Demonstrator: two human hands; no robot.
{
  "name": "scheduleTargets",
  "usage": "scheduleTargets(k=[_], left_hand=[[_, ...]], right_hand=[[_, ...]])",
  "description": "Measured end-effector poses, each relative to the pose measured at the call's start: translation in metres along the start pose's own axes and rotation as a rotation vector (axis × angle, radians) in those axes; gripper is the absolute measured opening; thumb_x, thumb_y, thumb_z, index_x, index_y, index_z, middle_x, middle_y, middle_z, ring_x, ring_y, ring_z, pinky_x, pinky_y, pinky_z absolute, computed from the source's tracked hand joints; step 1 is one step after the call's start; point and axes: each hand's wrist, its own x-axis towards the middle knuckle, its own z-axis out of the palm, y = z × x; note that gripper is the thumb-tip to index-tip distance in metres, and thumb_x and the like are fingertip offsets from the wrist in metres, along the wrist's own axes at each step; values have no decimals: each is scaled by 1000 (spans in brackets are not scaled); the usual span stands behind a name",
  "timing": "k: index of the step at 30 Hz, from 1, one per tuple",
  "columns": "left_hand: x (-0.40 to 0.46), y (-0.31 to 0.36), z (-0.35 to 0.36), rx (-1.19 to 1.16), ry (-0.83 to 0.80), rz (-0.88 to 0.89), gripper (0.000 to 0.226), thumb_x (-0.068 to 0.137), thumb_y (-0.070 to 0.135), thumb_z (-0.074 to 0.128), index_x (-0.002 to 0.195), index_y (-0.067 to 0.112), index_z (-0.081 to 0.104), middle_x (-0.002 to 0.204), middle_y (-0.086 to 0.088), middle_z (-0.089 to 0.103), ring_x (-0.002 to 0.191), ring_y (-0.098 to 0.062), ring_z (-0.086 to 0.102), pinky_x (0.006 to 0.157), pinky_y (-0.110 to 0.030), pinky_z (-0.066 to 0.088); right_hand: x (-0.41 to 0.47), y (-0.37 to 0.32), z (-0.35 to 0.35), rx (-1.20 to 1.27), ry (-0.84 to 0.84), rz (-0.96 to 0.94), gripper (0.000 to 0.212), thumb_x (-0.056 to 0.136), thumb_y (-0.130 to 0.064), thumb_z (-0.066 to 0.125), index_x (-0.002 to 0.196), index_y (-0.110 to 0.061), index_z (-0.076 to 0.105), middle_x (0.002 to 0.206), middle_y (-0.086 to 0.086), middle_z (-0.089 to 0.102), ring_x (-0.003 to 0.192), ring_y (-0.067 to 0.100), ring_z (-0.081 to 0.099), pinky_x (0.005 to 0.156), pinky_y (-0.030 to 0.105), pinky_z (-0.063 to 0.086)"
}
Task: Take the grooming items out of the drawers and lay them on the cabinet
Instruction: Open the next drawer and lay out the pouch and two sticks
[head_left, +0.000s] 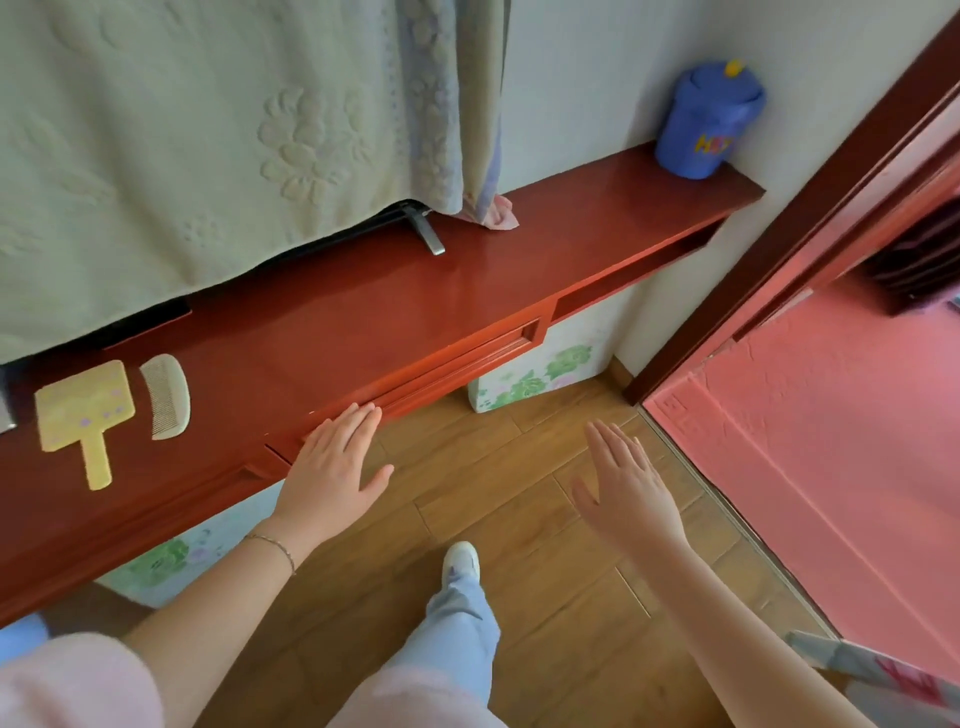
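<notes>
— Where are your hands sitting?

— Your left hand (332, 465) is lying flat, its fingers (358, 418) straight and pressing against the front of the closed drawer (457, 358). Your right hand (626, 486) is hanging over the wooden floor (519, 467), fingers spread and gripping nothing.

— And the grooming items?

— The yellow hand mirror (85, 415) and the pale comb (166, 397) are lying side by side, just apart, on the red cabinet surface (363, 306), well left of your left hand.
</notes>
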Motion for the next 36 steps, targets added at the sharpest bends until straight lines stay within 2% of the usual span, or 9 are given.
scheduleTargets(k=[4, 9, 15, 22, 27, 30, 33, 35, 36], left_hand=[[17, 7, 5, 11, 0, -10, 67, 87, 49, 32, 138, 7, 38, 137, -8, 49, 126, -23, 46, 106, -40, 35], [39, 6, 13, 19, 19, -100, 66, 87, 48, 32, 138, 6, 39, 137, -9, 48, 128, -23, 44, 106, -41, 36], [50, 0, 16, -20, 14, -273, 67, 87, 49, 30, 138, 8, 39, 140, -8, 46, 131, -23, 40, 108, -39, 30], [41, 1, 6, -6, 64, -352, 63, 87, 45, 30, 136, 7, 42, 136, -8, 50, 129, -23, 44, 106, -41, 34], [32, 0, 5, 0, 86, -425, 59, 87, 39, 49, 135, 6, 43, 136, -9, 51, 129, -24, 44, 105, -42, 33], [28, 3, 10, -19, 80, -485, 61, 85, 36, 54, 135, 5, 41, 137, -10, 49, 130, -25, 43, 106, -43, 33], [23, 13, 17, -68, 61, -546, 61, 87, 39, 44, 138, 5, 37, 140, -9, 46, 132, -24, 40, 108, -41, 32], [21, 23, 22, -160, 124, -619, 58, 89, 40, 39, 138, 7, 38, 142, -7, 43, 132, -21, 39, 107, -37, 33], [21, 29, 25, -232, 176, -670, 55, 90, 37, 42, 137, 8, 39, 142, -6, 42, 131, -20, 39, 107, -35, 33]], right_hand=[[28, 9, -5, -63, -2, -62, 66, 96, -39, 37, 149, -15, 6, 158, 1, 10, 145, 16, 0, 111, 29, -10], [90, 15, -9, -92, -58, -211, 66, 94, -36, 37, 149, -11, 10, 157, 4, 13, 145, 17, 2, 114, 30, -8], [156, -5, -21, -150, -64, -416, 65, 90, -29, 46, 146, -7, 21, 153, 8, 25, 144, 23, 15, 114, 31, 1], [204, -43, -20, -212, -107, -614, 66, 92, -30, 42, 148, -9, 13, 157, 6, 15, 145, 20, 6, 114, 31, -5], [220, -59, -7, -203, -129, -700, 65, 92, -29, 46, 147, -8, 19, 155, 8, 22, 144, 23, 12, 116, 34, 1], [227, -59, 4, -186, -190, -705, 64, 93, -29, 44, 147, -8, 18, 155, 8, 20, 145, 22, 10, 115, 33, 0], [230, -54, 10, -134, -262, -704, 63, 94, -28, 41, 148, -10, 13, 157, 5, 13, 145, 18, 6, 115, 30, -2], [226, -50, 10, -9, -258, -720, 59, 94, -25, 42, 147, -12, 20, 155, 3, 21, 144, 18, 13, 115, 27, 2], [221, -46, 9, 73, -247, -727, 56, 92, -22, 43, 145, -12, 28, 152, 4, 30, 142, 19, 22, 114, 27, 10]])
